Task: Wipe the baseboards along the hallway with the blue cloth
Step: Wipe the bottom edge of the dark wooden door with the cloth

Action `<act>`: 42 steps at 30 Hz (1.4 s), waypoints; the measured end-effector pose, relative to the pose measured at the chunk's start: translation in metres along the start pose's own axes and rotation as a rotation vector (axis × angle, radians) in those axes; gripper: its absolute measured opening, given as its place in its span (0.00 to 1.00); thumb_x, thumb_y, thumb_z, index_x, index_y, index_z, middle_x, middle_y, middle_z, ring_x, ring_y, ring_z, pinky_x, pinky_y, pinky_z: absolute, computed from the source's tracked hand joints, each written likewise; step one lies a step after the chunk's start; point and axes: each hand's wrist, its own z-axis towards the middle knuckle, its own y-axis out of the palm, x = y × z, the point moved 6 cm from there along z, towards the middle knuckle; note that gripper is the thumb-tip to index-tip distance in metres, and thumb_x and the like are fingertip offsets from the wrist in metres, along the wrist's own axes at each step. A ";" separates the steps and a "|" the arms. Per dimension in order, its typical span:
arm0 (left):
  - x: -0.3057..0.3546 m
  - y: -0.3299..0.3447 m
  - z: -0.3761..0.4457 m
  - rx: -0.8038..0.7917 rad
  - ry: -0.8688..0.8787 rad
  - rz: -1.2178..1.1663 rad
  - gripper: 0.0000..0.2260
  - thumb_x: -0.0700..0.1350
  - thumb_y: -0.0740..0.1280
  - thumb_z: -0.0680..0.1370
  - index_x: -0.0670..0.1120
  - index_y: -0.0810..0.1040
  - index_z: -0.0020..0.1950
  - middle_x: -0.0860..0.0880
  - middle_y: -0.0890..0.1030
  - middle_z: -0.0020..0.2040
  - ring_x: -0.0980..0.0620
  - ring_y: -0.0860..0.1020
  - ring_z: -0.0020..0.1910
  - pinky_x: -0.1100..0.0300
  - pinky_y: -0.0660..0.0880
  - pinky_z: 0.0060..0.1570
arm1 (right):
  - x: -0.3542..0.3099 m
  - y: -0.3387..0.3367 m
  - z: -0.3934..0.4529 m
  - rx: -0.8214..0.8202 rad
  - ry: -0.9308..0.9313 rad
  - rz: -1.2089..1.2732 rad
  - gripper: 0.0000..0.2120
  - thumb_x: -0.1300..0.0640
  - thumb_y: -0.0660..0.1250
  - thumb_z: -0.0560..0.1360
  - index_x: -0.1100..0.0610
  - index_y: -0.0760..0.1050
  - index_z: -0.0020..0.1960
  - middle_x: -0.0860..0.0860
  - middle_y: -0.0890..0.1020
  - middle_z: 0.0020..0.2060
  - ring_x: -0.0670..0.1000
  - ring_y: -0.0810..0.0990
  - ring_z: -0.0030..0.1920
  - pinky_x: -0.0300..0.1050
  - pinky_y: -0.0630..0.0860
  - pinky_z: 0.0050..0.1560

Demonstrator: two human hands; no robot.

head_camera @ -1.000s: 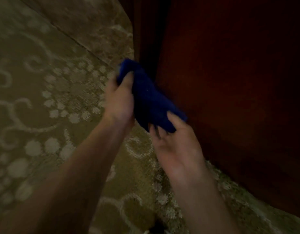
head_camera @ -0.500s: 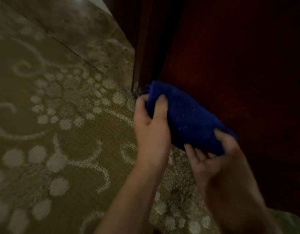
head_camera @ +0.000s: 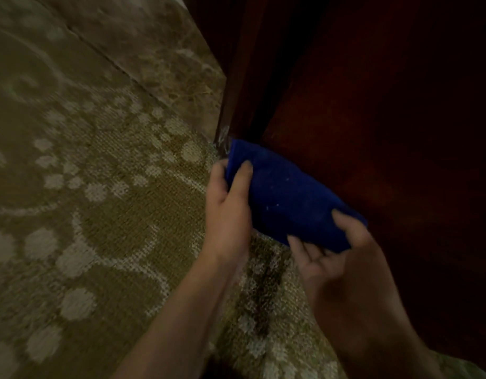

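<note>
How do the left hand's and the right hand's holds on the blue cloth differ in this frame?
The left hand grips the far end of the blue cloth, near the corner of the dark wood panel; the right hand holds the near end. The left hand shows its back, fingers curled over the cloth's edge; the right hand shows its palm, thumb on top. Both hold the cloth low against the panel above the patterned carpet.

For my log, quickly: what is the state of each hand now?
Left hand: closed on the far end of the blue cloth.
Right hand: closed on its near end.

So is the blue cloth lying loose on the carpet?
No, the left hand and right hand hold the blue cloth by its ends.
</note>
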 end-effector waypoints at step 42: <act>0.008 -0.030 0.046 -0.117 0.070 0.348 0.07 0.48 0.61 0.82 0.56 0.73 0.45 0.62 0.79 0.37 0.64 0.76 0.38 0.54 0.72 0.46 | 0.049 0.008 0.035 0.098 0.036 -0.275 0.12 0.58 0.63 0.79 0.56 0.76 0.62 0.57 0.83 0.54 0.55 0.85 0.48 0.48 0.80 0.42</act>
